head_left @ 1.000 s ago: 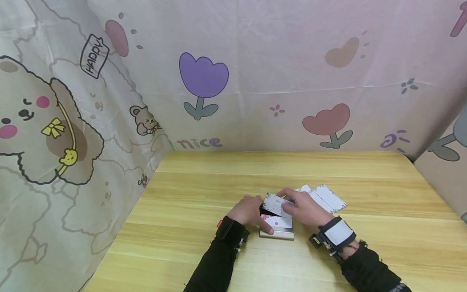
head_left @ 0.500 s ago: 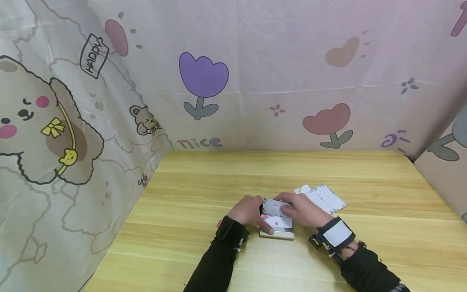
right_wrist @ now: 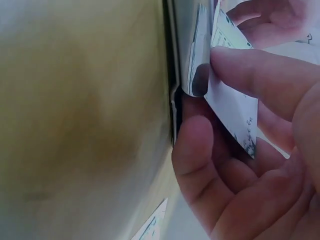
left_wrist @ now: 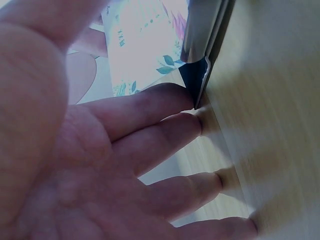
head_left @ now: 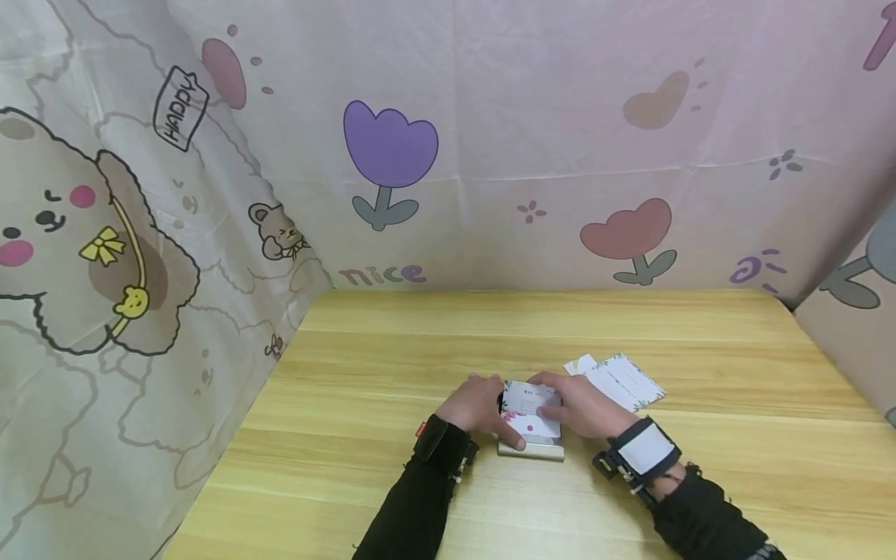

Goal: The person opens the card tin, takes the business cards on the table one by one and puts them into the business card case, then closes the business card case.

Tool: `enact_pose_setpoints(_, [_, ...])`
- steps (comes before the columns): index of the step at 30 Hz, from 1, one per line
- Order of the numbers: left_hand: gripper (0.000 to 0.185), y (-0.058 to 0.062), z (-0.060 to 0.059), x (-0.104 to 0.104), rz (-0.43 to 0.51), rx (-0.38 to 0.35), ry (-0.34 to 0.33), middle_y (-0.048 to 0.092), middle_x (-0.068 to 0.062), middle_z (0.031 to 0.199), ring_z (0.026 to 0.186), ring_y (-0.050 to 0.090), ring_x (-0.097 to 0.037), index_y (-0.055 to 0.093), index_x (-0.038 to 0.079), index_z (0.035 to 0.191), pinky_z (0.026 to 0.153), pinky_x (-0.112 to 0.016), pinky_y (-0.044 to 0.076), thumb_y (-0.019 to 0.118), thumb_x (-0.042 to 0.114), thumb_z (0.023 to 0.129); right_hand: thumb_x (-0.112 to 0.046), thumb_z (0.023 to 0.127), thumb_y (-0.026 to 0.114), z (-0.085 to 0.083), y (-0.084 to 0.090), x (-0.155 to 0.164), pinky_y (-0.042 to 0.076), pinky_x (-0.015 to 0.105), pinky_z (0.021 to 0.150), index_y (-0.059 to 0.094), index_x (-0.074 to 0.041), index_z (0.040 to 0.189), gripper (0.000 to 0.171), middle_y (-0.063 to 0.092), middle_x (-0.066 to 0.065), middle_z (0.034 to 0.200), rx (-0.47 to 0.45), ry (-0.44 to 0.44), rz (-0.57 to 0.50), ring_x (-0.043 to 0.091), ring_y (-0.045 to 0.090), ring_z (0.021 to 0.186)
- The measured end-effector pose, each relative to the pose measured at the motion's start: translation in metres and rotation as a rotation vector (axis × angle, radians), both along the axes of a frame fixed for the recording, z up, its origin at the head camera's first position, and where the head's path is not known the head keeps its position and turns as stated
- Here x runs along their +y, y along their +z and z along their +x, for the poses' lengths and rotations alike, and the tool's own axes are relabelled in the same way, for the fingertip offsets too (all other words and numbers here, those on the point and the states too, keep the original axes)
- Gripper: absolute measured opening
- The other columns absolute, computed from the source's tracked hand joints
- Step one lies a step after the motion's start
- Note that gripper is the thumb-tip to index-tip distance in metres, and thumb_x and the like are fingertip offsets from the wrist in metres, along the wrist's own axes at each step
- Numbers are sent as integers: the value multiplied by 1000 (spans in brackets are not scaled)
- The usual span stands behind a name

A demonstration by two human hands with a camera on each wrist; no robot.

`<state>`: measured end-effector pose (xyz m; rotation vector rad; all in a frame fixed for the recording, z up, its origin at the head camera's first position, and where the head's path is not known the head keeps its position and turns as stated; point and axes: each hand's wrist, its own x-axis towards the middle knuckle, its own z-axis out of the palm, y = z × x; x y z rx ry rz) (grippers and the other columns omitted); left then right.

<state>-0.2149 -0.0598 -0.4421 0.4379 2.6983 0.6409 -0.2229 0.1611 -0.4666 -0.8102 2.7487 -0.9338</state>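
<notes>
Your left hand [head_left: 476,404] touches the case [head_left: 530,452], fingers spread; right hand [head_left: 590,406] pinches the card [head_left: 521,395] over it. Uneven pressure could bend the card.

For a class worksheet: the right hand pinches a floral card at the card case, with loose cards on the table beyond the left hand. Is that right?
No: the loose cards lie beyond the right hand, not the left hand, as the head view shows.
</notes>
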Motion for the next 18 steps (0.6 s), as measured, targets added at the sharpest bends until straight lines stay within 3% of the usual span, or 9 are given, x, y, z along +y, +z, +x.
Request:
enact_pose_setpoints(7, [91,1,0,0,-5,1,1,66,-7,114,102,54,-22,63,6,136,79,-36,51,100,45,63,-11,96,74,0,1,2,45,30,71,62,-3,140,46,68,14,129,-20,24,1,15,56,86])
enact_pose_setpoints(18, [74,0,-1,-1,32,-6,-6,60,1,96,91,50,-18,68,9,120,70,-31,47,101,42,62,-14,101,67,-1,-1,3,49,32,79,67,-7,136,36,72,6,124,-36,78,5,13,60,94])
